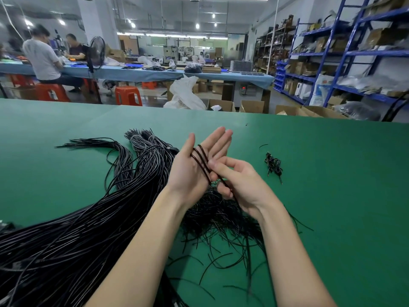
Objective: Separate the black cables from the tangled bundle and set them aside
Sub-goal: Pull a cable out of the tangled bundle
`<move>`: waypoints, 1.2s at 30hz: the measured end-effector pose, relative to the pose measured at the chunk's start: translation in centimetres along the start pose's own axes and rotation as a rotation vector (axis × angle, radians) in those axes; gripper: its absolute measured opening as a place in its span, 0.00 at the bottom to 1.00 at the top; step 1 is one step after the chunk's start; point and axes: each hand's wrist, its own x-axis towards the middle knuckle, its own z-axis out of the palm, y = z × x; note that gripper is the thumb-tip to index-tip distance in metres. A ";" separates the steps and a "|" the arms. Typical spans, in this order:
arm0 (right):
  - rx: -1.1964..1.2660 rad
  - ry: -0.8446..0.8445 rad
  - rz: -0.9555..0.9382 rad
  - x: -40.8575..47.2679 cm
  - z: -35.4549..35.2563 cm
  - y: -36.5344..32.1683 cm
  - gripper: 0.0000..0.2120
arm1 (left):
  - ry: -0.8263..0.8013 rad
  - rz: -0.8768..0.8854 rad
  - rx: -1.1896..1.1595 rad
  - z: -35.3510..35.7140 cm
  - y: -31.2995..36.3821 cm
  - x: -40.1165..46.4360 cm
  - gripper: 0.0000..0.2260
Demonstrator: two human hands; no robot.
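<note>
While held above green worktop [321, 173]: black cables [200, 160] looped over flat, released left hand [199, 160]; pinched by right hand [234, 180] fingers [218, 171]; tangled bundle [88, 218] below.

One head-worn wide-angle view looks forward and down from just above the green table [332, 173] — forearms close below, a workshop's benches and shelves [345, 52] well beyond.

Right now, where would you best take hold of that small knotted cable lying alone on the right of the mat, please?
Pinch the small knotted cable at its bunched middle, from above with the right hand. It lies flat on the green mat, clear of the big bundle; its thin tails would probably slip.
</note>
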 end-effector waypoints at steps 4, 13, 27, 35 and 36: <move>0.073 -0.041 0.039 -0.4 -0.7 0.4 0.11 | -0.086 -0.028 -0.106 -0.1 0.5 -0.6 0.30; 0.085 -0.111 0.231 -1.2 -3.4 1.0 0.04 | -0.323 -0.076 -0.140 0.0 1.3 -1.2 0.32; -0.796 0.045 0.145 -1.5 -3.4 -2.7 0.11 | -0.425 -0.719 0.722 0.0 1.5 -1.6 0.34; -0.436 0.314 -0.071 -0.7 -0.1 -3.3 0.06 | -0.048 -0.244 0.659 -0.6 0.6 -0.3 0.27; -0.307 0.290 -0.048 -0.7 0.1 -3.2 0.04 | -0.055 -0.229 0.558 -0.5 0.7 -0.2 0.28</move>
